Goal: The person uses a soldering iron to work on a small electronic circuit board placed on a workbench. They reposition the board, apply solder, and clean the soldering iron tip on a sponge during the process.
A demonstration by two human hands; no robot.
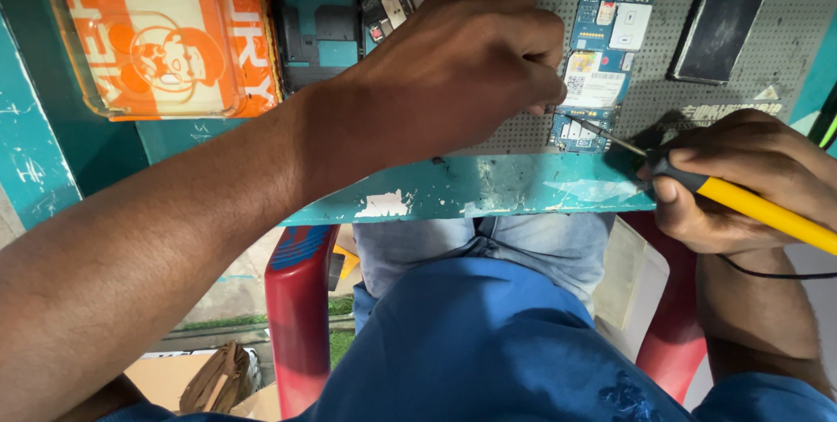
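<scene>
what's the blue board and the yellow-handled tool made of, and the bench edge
Blue circuit board: likely rigid fibreglass laminate, glossy blue coating, metal shields and white stickers on it. Soldering tool in the right hand: smooth yellow, probably plastic, handle with black collar and thin metal tip. Bench edge: teal paint chipped to pale patches; material beneath unclear.

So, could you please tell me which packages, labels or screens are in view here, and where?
Package: upper left on the bench, clear plastic box, orange and white print with a cartoon figure.
Labels: white stickers on the blue circuit board.
Screen: upper right on the grey mat, dark rectangular panel, unlit.
</scene>
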